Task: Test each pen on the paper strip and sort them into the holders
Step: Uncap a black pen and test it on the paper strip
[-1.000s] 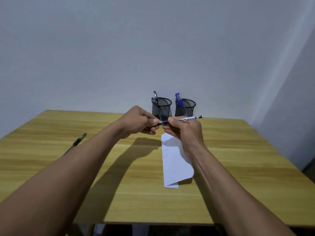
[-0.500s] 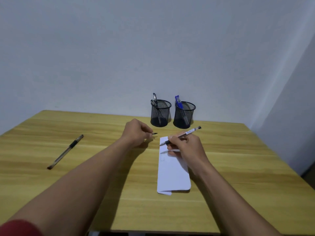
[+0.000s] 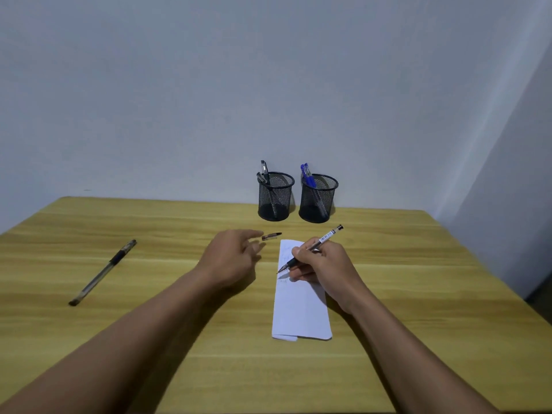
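Observation:
My right hand (image 3: 324, 264) grips an uncapped black pen (image 3: 327, 236) with its tip down on the white paper strip (image 3: 301, 312), where faint marks show. The pen's cap (image 3: 271, 236) lies on the table just past my left hand (image 3: 230, 258), whose fingers are spread and hold nothing. Another capped black pen (image 3: 103, 271) lies on the table at the left. At the back stand two black mesh holders: the left holder (image 3: 275, 195) has black pens in it, the right holder (image 3: 318, 198) has blue pens.
The wooden table (image 3: 149, 339) ends at a front edge near me and a right edge beside a grey wall. A plain wall rises directly behind the holders.
The hands pulled the cap off the pen and dropped to the table. My left hand let the cap go onto the table. My right hand brought the pen tip onto the paper.

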`<state>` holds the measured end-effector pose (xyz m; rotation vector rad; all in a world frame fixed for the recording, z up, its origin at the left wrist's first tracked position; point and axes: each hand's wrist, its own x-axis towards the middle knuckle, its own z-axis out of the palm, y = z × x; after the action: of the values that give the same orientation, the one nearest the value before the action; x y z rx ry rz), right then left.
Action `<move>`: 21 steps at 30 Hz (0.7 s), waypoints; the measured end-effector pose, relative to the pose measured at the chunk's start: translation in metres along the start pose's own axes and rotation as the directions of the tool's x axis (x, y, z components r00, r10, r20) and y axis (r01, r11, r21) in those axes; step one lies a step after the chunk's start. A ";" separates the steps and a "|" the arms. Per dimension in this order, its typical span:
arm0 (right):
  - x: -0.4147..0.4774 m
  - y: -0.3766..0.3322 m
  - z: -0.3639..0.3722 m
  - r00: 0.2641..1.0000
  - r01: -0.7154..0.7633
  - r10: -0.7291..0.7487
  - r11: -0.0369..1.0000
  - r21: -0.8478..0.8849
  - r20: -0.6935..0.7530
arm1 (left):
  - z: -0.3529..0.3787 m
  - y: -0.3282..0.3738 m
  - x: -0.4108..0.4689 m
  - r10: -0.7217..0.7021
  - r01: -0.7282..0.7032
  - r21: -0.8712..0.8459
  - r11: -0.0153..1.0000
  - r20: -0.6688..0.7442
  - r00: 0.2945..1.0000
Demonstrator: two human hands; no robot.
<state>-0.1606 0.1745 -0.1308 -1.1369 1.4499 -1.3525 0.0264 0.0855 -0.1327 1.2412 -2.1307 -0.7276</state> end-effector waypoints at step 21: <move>-0.043 0.014 0.013 0.988 0.074 -0.085 0.993 -0.093 -0.125 | 0.011 -0.003 -0.066 -0.084 -0.101 0.482 0.870 0.346 0.935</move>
<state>-0.1381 0.2132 -0.1459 -1.1936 1.5846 -1.4525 0.0476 0.1445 -0.1551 1.4363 -2.7452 -0.4314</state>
